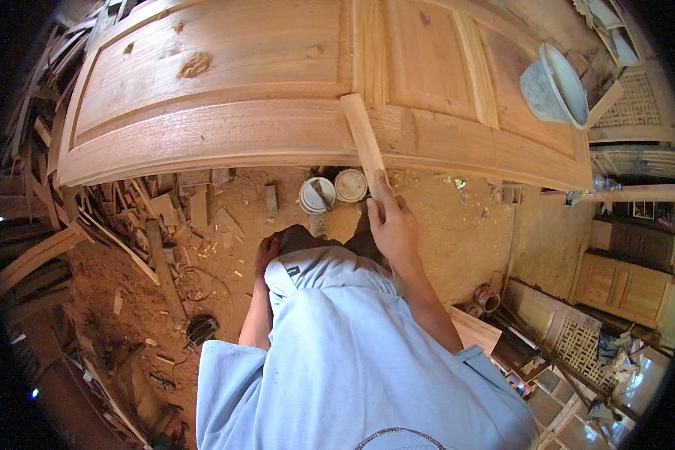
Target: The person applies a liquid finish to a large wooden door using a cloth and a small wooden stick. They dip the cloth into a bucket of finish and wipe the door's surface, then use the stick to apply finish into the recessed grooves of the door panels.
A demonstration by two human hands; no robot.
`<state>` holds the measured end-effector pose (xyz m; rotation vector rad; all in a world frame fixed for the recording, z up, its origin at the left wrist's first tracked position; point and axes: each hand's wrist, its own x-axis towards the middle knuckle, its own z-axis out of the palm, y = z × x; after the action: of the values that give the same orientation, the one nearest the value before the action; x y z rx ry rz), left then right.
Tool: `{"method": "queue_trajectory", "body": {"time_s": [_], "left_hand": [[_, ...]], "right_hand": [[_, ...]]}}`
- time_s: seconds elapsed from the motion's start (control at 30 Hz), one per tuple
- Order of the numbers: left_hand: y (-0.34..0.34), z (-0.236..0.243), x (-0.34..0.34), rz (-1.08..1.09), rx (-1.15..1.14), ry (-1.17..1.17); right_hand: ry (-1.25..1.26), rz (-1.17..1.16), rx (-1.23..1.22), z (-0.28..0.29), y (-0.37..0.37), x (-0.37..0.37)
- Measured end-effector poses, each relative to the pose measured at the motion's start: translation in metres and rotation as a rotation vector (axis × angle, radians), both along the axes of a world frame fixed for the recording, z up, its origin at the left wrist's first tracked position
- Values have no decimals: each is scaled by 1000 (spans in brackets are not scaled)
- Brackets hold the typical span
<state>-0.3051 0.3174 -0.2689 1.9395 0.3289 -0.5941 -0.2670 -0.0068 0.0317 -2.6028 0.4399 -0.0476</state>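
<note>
My right hand [392, 229] is closed around the lower end of a flat wooden strip [363, 139]. The strip's far end lies over the front rail of a large panelled wooden door [225, 120], close to its middle upright. Down beside my dark-clad left thigh is my left hand [265, 253], resting against the leg; its fingers are mostly hidden. Below the door's near edge, on the ground in front of me, stand a white paint can [308, 196] with a brush [322, 193] across its top and a second round can [350, 185].
A grey plastic basin [553, 86] sits on the door's right end. Wood offcuts [176, 210] litter the dirt floor at left, near a dark tool [202, 328] with a cable. Stacked boards line the left wall. At right are a panelled cabinet door [622, 287] and woven lattice panels [577, 347].
</note>
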Motion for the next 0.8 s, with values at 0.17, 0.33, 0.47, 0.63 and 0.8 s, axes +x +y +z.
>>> {"method": "queue_trajectory", "body": {"time_s": [0.17, 0.33, 0.47, 0.63, 0.8], "left_hand": [[-13, 38, 4, 45, -19, 139], [1, 5, -5, 31, 8, 15], [5, -6, -9, -13, 65, -20], [3, 3, -1, -55, 58, 16], [12, -19, -7, -8, 17, -40]], "right_hand": [[-286, 22, 54, -14, -17, 2], [-16, -58, 21, 3, -9, 1], [-56, 58, 15, -6, 5, -2], [-158, -58, 56, -2, -21, 3], [-71, -35, 67, -4, -10, 2]]}}
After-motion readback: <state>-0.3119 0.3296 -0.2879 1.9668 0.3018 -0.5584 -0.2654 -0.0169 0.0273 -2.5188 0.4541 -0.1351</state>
